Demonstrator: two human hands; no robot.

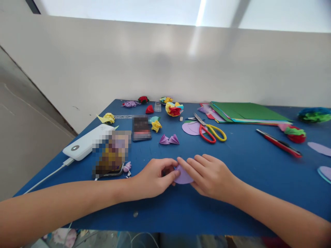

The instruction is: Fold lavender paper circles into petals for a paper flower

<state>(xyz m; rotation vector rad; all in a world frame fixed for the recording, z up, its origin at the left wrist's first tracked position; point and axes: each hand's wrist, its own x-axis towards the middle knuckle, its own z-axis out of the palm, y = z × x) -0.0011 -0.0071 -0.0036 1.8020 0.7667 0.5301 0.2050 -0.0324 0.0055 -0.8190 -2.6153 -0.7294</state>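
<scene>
On the table (165, 213) — folding, seemingly.
Left hand (156, 178) pinches paper (184, 177); right hand (212, 175) touches it, grip unclear — creasing likely needs pressure.

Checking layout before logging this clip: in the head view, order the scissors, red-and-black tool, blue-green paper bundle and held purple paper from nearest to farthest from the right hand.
From the right hand:
1. Held purple paper: touching it.
2. Scissors: beyond the hand.
3. Red-and-black tool: out to the right.
4. Blue-green paper bundle: far right, toward the back.
</scene>
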